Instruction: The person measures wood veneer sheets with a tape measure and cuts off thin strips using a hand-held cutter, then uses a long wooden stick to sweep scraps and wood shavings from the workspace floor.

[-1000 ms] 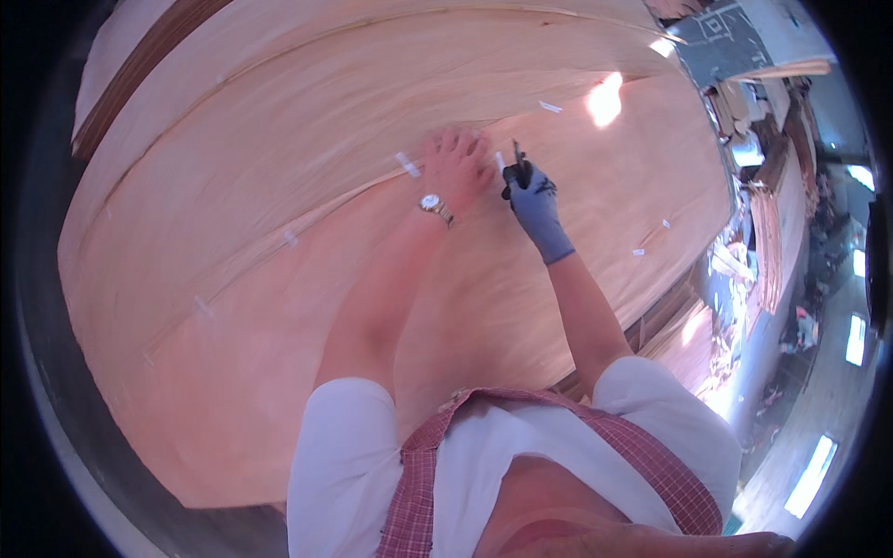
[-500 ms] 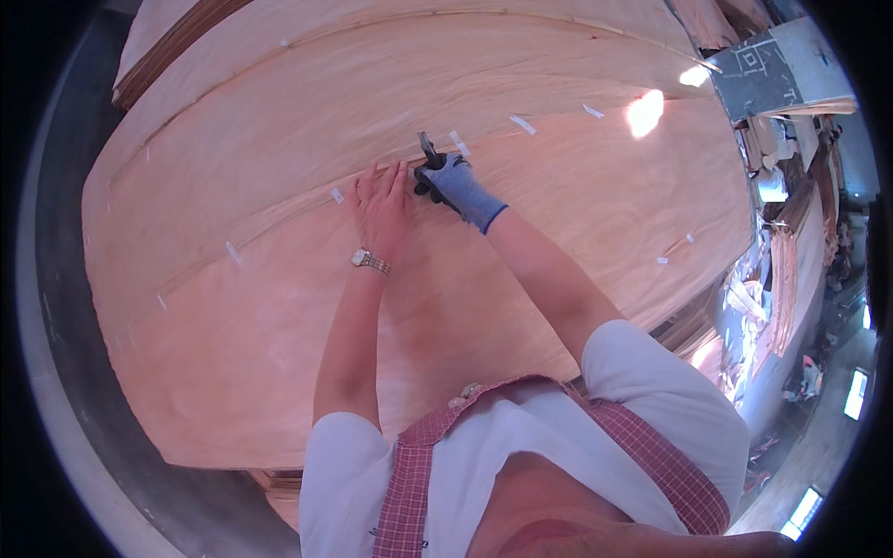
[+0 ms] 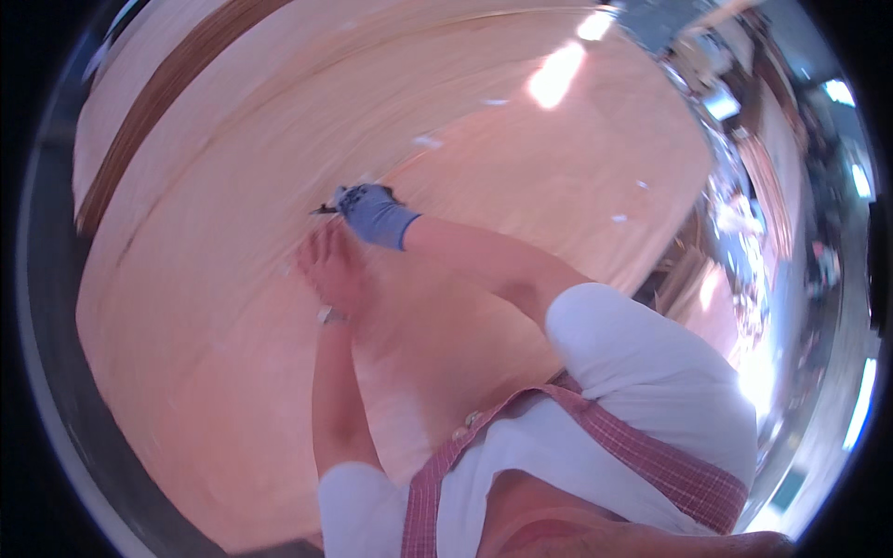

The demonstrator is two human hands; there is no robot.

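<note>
Wood sheet (image 3: 530,195), hands (image 3: 337,270) close together, dark tool (image 3: 324,210)

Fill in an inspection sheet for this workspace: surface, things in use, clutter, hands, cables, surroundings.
Surface: broad pale wooden sheet, with bright light patches.
Things in use: dark tool, mostly hidden; small white strips on the sheet.
Clutter: jumbled material beyond the sheet's right edge, too blurred to identify.
Hands: right hand, blue-gloved, holds the tool; left hand, bare, close by, appears to hold nothing; whether it touches the sheet is unclear.
Cables: nothing seen.
Surroundings: layered brown stack edge, upper left; bright panels, far right.
</note>
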